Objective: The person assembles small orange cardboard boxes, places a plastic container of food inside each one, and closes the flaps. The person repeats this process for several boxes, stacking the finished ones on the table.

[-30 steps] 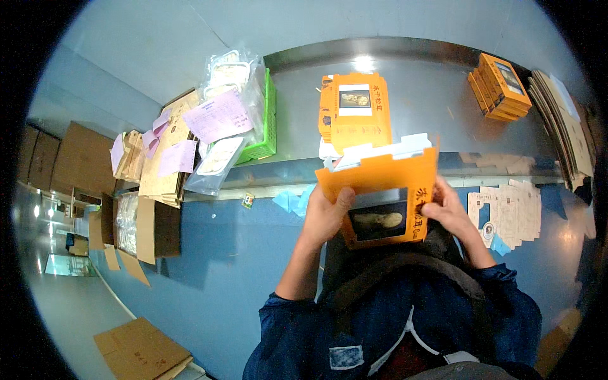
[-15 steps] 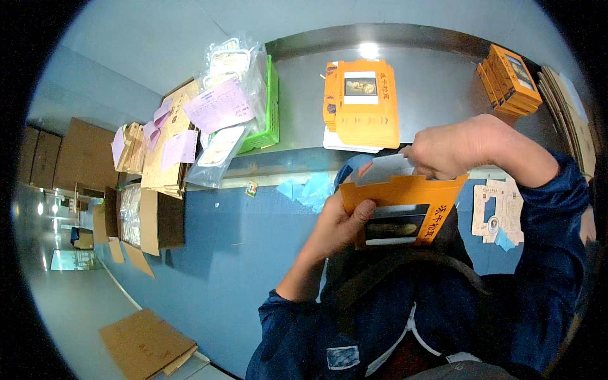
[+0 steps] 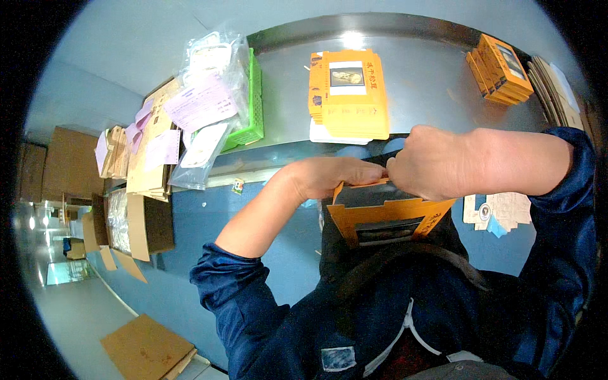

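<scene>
From the person's head, a single wide fisheye view looks down and forward, close above the left hand (image 3: 335, 177) and right hand (image 3: 434, 161), spanning near chest (image 3: 361, 304) to far table (image 3: 424, 79).

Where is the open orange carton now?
In the head view, the open orange carton is right of centre, on the near side of the grey worktable, with left grip and right grip at its upper edge.

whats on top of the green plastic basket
Clear plastic bags and a lilac paper slip are heaped over the green plastic basket. Anything deeper inside is hidden by the bags, slip and basket wall.
</scene>
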Available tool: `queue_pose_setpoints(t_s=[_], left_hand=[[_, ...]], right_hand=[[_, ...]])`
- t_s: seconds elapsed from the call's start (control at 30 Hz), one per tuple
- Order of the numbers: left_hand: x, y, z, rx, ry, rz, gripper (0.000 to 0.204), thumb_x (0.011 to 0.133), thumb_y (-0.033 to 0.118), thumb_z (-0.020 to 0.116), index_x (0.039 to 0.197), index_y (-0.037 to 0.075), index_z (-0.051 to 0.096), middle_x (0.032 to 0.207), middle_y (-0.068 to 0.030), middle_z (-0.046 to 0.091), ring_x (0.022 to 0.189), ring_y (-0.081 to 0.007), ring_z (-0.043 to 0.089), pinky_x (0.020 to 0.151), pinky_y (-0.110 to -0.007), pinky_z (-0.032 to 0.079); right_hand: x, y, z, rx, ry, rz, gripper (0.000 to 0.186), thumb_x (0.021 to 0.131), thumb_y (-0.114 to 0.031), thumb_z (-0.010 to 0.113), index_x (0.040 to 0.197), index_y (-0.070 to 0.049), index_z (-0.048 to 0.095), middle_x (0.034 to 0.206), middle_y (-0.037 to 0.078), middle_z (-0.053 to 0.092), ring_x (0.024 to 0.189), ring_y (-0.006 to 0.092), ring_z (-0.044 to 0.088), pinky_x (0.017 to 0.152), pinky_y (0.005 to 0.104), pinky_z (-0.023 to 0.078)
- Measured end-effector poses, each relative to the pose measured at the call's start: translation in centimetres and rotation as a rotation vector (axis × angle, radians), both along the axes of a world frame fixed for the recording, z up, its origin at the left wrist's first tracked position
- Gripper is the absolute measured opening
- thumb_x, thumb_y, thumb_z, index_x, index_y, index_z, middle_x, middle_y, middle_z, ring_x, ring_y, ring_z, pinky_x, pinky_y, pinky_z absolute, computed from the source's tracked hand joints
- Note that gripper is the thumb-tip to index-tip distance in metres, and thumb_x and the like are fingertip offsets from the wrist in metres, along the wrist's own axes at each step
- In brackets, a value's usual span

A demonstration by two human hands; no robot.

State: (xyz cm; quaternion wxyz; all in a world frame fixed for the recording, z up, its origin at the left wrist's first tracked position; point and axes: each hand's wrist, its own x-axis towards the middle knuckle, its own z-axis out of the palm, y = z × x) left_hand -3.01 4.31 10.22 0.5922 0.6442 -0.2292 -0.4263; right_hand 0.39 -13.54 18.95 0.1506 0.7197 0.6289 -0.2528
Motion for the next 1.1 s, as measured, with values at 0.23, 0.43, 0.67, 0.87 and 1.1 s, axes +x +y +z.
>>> queue_pose_setpoints(t_s=[0.23,0.43,0.67,0.87,1.1], left_hand=[[0.2,-0.9,0.7,-0.004,0.293,-0.052,0.052,0.073,0.016,0.067,0.119,-0.003,0.05,0.094,-0.0025,0.059,0.083,-0.0105,0.053,0.076,-0.021,0.043],[0.5,-0.4,1.3,0.146,0.197,0.018,0.04,0.071,0.011,0.065,0.107,-0.004,0.058,0.077,-0.0028,0.058,0.067,-0.0104,0.052,0.061,-0.021,0.043],[0.1,-0.1,0.1,0.019,0.278,0.149,0.036,0.081,0.012,0.053,0.112,-0.005,0.055,0.09,-0.0084,0.06,0.078,-0.0131,0.055,0.071,-0.023,0.045],[0.8,0.8,-1.1,-0.188,0.262,0.115,0.046,0.079,0.018,0.059,0.119,-0.002,0.051,0.109,-0.0132,0.058,0.1,-0.0183,0.054,0.089,-0.027,0.042],[0.8,0.9,-0.9,-0.116,0.346,0.03,0.059,0.063,0.014,0.067,0.117,-0.004,0.052,0.108,-0.0123,0.059,0.098,-0.0205,0.055,0.09,-0.029,0.04]], right_hand=[[-0.9,1.1,0.9,-0.233,-0.027,0.063,0.019,0.078,-0.016,0.055,0.073,0.0,0.062,0.066,0.015,0.062,0.063,0.0289,0.063,0.055,0.0363,0.051],[6.7,-2.2,-3.0,-0.239,1.07,-0.428,0.033,0.087,-0.029,0.052,0.093,0.002,0.062,0.072,0.008,0.061,0.061,0.017,0.054,0.057,0.0306,0.044],[3.8,-2.0,-3.0,-0.079,0.675,-0.587,0.016,0.074,-0.009,0.061,0.087,0.0,0.067,0.058,0.002,0.058,0.051,0.0114,0.046,0.048,0.0283,0.037],[3.4,-2.9,-3.1,-0.09,0.704,-0.756,0.02,0.069,-0.005,0.063,0.088,-0.005,0.069,0.058,0.0,0.059,0.05,0.0094,0.046,0.049,0.0265,0.038],[5.2,-6.4,-5.0,0.199,1.363,-1.011,0.042,0.085,-0.033,0.057,0.11,0.001,0.058,0.093,0.008,0.064,0.083,0.0129,0.059,0.071,0.0247,0.047]])
